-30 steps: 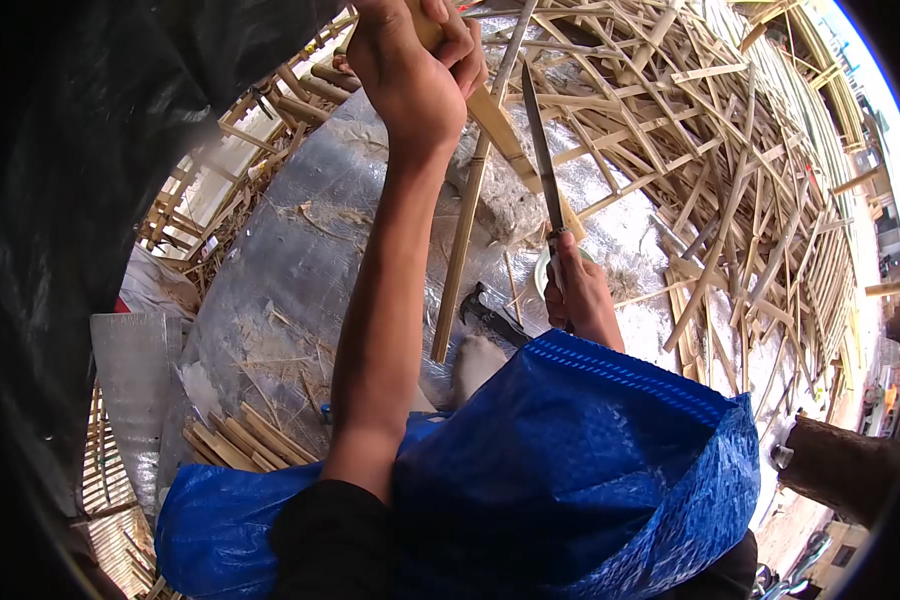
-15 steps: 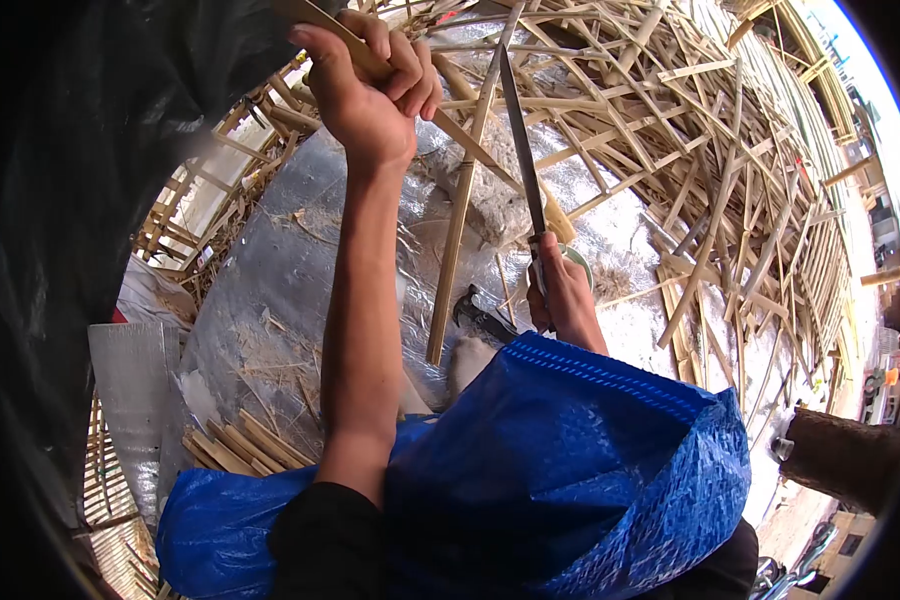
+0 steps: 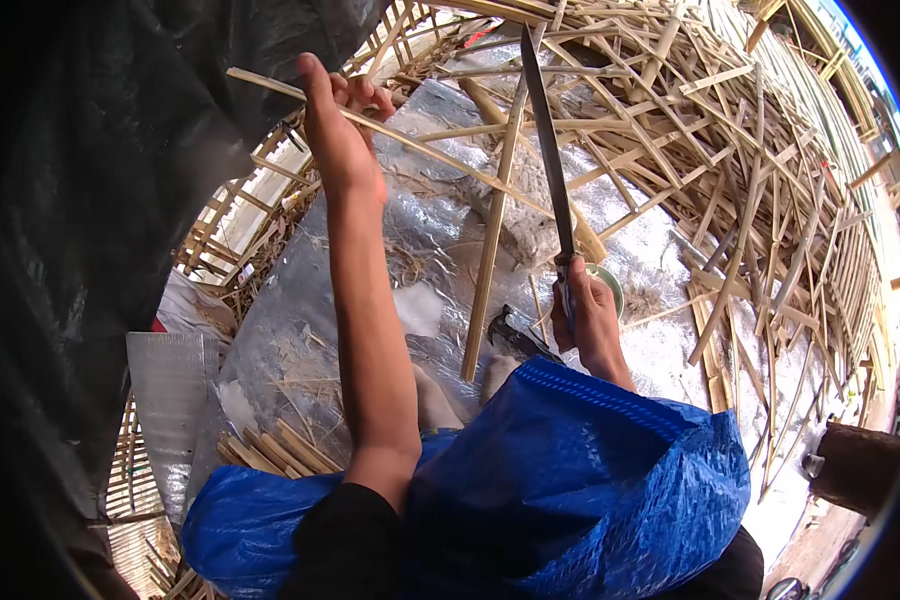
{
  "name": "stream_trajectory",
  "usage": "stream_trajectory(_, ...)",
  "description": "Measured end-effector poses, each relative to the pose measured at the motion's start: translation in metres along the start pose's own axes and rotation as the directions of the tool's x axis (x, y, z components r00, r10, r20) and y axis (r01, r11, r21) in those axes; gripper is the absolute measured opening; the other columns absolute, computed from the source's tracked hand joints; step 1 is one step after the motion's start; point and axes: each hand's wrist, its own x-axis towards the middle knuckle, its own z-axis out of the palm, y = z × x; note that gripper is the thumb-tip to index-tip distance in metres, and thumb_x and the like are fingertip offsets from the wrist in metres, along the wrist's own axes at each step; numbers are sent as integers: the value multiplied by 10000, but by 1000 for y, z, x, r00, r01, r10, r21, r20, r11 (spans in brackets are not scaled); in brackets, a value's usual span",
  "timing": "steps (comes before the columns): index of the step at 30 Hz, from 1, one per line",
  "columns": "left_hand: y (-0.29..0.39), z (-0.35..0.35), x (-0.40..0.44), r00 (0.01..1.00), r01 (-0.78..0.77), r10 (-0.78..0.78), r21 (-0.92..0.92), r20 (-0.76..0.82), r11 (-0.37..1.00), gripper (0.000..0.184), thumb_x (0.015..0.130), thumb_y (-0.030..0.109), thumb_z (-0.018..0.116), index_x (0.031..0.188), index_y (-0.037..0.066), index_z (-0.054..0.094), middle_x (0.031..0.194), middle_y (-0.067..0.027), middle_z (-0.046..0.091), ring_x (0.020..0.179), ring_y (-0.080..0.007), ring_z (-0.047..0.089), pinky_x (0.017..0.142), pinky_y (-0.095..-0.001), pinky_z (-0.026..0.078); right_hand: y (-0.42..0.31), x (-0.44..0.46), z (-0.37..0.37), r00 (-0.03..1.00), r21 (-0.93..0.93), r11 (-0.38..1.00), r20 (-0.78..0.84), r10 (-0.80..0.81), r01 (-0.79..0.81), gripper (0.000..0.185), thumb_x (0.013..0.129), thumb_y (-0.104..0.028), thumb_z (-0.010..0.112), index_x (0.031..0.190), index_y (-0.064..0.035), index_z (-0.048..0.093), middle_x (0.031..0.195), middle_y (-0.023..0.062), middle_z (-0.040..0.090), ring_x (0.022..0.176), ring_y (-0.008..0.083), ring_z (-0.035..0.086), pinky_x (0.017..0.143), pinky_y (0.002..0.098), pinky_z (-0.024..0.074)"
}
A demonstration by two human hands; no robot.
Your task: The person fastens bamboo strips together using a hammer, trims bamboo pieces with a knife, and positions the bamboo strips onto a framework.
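Observation:
My left hand (image 3: 345, 140) is raised at the upper left, loosely holding a thin bamboo strip (image 3: 420, 147) between the thumb and loosely bent fingers. The strip slants down to the right, its far end close to the blade of a long knife (image 3: 547, 130). My right hand (image 3: 592, 325) is wrapped round the knife's handle, with the blade pointing up and away from me. A longer bamboo strip (image 3: 494, 235) crosses beneath the held one. Under them lies a rough grey block (image 3: 530, 225). Blue plastic sheeting (image 3: 570, 470) covers my lap.
A large heap of split bamboo (image 3: 710, 150) fills the upper right. Near my right hand are a green-rimmed bowl (image 3: 613, 290) and a black metal tool (image 3: 518, 333). Short bamboo pieces (image 3: 280, 450) lie at the left on silvery sheeting (image 3: 270, 350). A thick log (image 3: 860, 470) juts in at right.
My left hand has loosened from a tighter grip, its fingers opening. The held strip has turned, and more of it shows. The whole view has shifted slightly; the knife stays in my right hand.

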Motion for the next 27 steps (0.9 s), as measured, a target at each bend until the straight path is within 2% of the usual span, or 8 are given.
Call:
stream_trajectory(2,11,-20,3,978,204,-209,303,-15,931,390,925,460,638,856,90,535,795,-42,581,718,-175,651,715,-323,539,2,2,1,998,-9,998,-19,55,-56,620,988,-600,406,702,-60,513,473,27,440,352,128,419,342,276,322)
stream_trajectory(3,17,-33,4,963,244,-268,451,-10,858,359,954,419,604,911,65,560,852,-67,622,829,-209,684,766,-352,564,1,3,2,993,-26,993,-39,114,-115,623,998,-583,398,674,-62,509,461,33,456,356,133,442,351,283,343)
stream_trajectory(7,47,-92,7,880,435,-474,369,17,821,270,998,295,553,1015,26,572,997,-147,666,993,-264,678,827,-423,601,12,8,2,983,170,973,-70,171,-157,539,981,-533,501,637,-122,441,469,12,415,355,120,418,339,280,334)
stream_trajectory(12,60,-125,-3,923,339,-367,206,117,918,282,998,309,554,1006,29,575,1024,-203,685,938,-240,704,769,-336,629,18,22,-9,969,193,979,-225,105,-61,507,912,-521,634,648,-135,440,494,-17,421,366,94,393,344,266,317)
stream_trajectory(15,61,-131,-1,924,345,-362,142,123,928,276,994,318,562,991,42,586,1023,-177,690,929,-229,707,740,-289,631,8,21,-17,966,366,930,-227,125,-35,494,913,-512,638,659,-130,454,510,-15,436,385,84,403,368,254,310)
stream_trajectory(21,47,-111,0,925,331,-337,63,178,941,270,988,321,570,980,52,591,986,-149,696,941,-247,708,706,-277,641,-7,15,-31,987,629,773,-160,29,79,640,915,-713,429,897,-75,470,557,-19,359,408,79,340,389,242,286)
stream_trajectory(24,33,-105,-2,929,325,-324,25,178,945,267,987,319,572,978,53,591,975,-144,698,949,-255,706,700,-278,643,-34,-3,-37,985,718,682,-35,-167,141,776,883,-799,325,979,-53,514,539,-3,382,383,95,343,367,250,290)
stream_trajectory(27,22,-106,-1,955,263,-258,-16,149,965,266,989,321,568,983,56,593,965,-140,701,958,-258,705,705,-284,644,-46,-13,-33,965,768,594,-116,-237,238,695,941,-708,361,1029,-42,539,533,-7,353,386,89,318,366,241,258)
